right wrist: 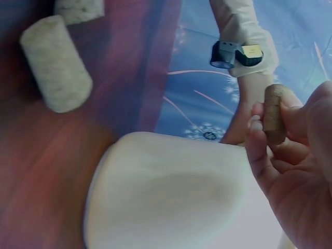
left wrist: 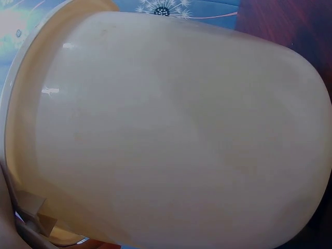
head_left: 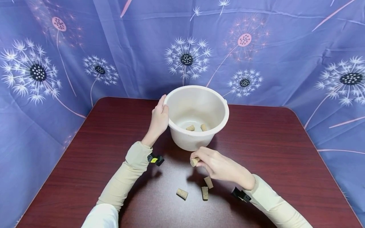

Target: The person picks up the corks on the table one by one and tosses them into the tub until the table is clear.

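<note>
A white plastic bucket [head_left: 196, 139] stands toward the back of the table, and its outer wall [left wrist: 176, 129] fills most of the left wrist view. My left hand [head_left: 160, 117] grips the bucket's left rim. Between the thumb and fingers of my right hand [head_left: 218, 163] I pinch a cork [right wrist: 274, 114], held over the table just in front of the bucket. Two corks lie on the bucket's floor, one cork [head_left: 190, 128] to the left and another cork [head_left: 203, 127] to the right. Nearer me, three loose corks [head_left: 182, 193] lie on the tabletop, below my right hand.
The dark red wooden table [head_left: 85, 167] has rounded back corners. Behind it and at both sides hangs a blue cloth [head_left: 137, 57] with dandelion prints. A black wrist camera [head_left: 156, 159] sits on the left sleeve and another wrist camera [head_left: 241, 194] on the right.
</note>
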`<state>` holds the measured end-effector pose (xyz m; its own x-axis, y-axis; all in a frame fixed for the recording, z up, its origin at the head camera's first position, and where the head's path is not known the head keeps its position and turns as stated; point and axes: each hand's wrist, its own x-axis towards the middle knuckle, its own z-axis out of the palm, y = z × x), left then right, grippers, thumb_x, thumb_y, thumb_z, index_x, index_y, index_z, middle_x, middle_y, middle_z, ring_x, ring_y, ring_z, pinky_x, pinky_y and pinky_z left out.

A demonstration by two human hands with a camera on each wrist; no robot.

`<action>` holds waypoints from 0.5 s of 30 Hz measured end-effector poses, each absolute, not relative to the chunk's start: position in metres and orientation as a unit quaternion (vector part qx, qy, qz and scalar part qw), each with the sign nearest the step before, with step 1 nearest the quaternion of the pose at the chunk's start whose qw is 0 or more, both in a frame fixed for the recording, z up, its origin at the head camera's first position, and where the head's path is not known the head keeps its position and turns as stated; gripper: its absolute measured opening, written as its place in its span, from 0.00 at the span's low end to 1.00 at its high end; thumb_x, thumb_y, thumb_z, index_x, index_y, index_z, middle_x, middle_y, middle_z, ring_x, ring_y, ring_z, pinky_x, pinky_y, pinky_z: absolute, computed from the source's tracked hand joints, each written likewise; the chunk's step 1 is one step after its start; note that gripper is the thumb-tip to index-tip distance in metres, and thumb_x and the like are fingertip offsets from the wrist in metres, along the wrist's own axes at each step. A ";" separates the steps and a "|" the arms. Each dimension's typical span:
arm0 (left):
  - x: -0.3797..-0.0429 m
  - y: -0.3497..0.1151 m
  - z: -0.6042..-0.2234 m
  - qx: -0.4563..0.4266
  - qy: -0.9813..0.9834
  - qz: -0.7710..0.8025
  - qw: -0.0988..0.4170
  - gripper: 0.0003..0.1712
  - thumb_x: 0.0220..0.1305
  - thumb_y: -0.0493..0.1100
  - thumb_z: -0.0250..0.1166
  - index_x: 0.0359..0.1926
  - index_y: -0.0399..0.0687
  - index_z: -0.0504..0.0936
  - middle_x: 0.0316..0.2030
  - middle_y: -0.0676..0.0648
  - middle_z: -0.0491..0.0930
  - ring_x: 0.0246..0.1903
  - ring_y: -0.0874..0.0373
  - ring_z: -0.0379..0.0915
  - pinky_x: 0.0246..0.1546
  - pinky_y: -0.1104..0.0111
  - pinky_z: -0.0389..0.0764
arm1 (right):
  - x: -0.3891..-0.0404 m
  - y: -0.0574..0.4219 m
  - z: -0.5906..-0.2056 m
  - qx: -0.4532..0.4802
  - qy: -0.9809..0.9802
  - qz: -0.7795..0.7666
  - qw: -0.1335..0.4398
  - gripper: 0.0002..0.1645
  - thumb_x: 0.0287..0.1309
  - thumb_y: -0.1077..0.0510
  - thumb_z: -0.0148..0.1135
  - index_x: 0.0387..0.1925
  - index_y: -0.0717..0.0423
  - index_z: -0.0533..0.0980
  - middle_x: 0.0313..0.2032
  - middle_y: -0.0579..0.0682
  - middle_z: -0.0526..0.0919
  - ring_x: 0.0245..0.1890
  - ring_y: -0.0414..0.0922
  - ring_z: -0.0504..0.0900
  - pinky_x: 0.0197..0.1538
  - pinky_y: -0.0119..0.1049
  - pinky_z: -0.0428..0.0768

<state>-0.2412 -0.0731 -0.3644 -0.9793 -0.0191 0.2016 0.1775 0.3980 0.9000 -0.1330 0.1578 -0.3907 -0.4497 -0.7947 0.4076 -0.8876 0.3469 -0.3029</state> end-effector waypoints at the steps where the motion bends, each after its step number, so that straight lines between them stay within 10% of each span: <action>1: -0.241 -0.073 -0.365 -0.047 -0.831 -0.546 0.090 0.30 0.72 0.40 0.39 0.74 0.44 0.57 0.70 0.39 0.63 0.67 0.47 0.64 0.67 0.56 0.65 | -0.133 0.158 -0.388 0.515 -0.814 0.248 0.101 0.04 0.66 0.58 0.54 0.41 0.51 0.72 0.33 0.39 0.71 0.38 0.33 0.70 0.47 0.21 0.70; 15: -0.242 -0.073 -0.364 -0.045 -0.829 -0.551 0.087 0.30 0.72 0.40 0.40 0.74 0.45 0.57 0.70 0.40 0.62 0.67 0.48 0.63 0.68 0.56 0.65 | -0.141 0.161 -0.380 0.538 -0.777 0.279 0.171 0.15 0.72 0.55 0.44 0.42 0.59 0.75 0.35 0.43 0.73 0.39 0.37 0.73 0.47 0.24 0.73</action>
<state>-0.2417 -0.0732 -0.3638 -0.9808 -0.0209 0.1939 0.1707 0.3896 0.9050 -0.1415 0.1611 -0.3800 -0.3632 -0.7407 0.5652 -0.9311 0.2659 -0.2498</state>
